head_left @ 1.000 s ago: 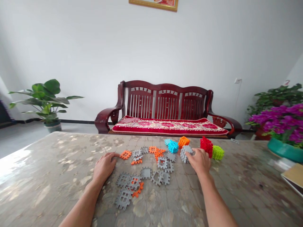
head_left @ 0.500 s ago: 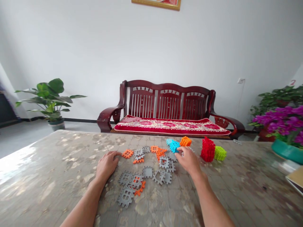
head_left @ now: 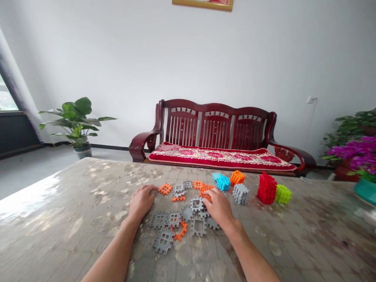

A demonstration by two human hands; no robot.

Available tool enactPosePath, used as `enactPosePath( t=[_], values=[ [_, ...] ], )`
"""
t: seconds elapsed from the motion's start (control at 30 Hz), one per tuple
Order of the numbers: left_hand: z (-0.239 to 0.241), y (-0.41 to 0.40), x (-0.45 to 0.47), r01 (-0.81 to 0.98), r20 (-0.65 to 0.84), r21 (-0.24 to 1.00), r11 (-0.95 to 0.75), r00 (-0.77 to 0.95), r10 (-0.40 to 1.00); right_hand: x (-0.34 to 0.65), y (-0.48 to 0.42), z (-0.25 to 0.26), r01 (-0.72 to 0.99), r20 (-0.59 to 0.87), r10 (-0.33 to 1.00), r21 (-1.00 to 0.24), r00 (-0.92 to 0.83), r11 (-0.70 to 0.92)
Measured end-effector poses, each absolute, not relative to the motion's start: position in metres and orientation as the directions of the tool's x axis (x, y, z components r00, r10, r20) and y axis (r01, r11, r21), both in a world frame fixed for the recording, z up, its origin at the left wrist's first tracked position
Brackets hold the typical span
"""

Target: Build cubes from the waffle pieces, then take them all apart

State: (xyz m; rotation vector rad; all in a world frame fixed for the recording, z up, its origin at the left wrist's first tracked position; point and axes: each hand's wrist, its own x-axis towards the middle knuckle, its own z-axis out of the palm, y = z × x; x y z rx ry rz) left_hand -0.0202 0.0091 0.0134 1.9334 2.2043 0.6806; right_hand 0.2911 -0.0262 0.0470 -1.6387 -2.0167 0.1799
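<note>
My left hand (head_left: 143,202) rests on the table with its fingers loosely stretched, the index fingertip beside an orange toothed square tile (head_left: 165,189). Over the right side of the loose pieces is my right hand (head_left: 217,206), its fingers bent and apart, touching the pile near a grey frame tile (head_left: 196,204) and some orange tiles (head_left: 206,188). Its palm hides part of the pile. Between my hands lie several grey tiles, among them a grey window tile (head_left: 163,240), a square frame (head_left: 199,226) and a toothed disc (head_left: 187,213). An orange curved piece (head_left: 180,231) lies partly under grey ones.
Beyond my right hand stand stacks of tiles: grey (head_left: 240,194), blue (head_left: 223,182), orange (head_left: 237,178), red (head_left: 266,188) and lime green (head_left: 283,194). Purple flowers in a teal pot (head_left: 366,192) stand at the table's right. A wooden bench (head_left: 213,125) is behind the table (head_left: 96,196).
My right hand has moved left and nearer, from beside the blue stack to the loose tiles, uncovering the grey stack. Some grey tiles have shifted. The view has turned slightly left.
</note>
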Motion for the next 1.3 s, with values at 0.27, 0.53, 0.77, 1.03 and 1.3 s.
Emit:
enactPosePath(
  t=[0.27,0.53,0.77,1.03,1.3],
  values=[
    [0.015,0.008,-0.020,0.908,0.187,0.411,0.086,-0.176,0.967,0.244,-0.020,0.057,0.846,0.260,0.915,-0.365,-0.308,0.388],
    [0.013,0.009,-0.020,0.909,0.191,0.411,0.075,-0.167,0.967,0.218,0.002,0.056,0.934,0.132,0.988,-0.336,-0.077,0.118],
    [0.015,0.008,-0.020,0.908,0.194,0.411,0.081,-0.174,0.965,0.207,0.013,0.053,0.946,0.093,0.996,-0.321,-0.014,0.043],
    [0.015,0.007,-0.019,0.904,0.193,0.420,0.084,-0.179,0.965,0.208,0.016,0.050,0.939,0.119,0.993,-0.341,-0.004,0.044],
    [0.014,0.008,-0.020,0.901,0.189,0.426,0.082,-0.177,0.966,0.182,0.003,0.048,0.916,0.158,0.987,-0.394,-0.013,0.075]
  ],
)
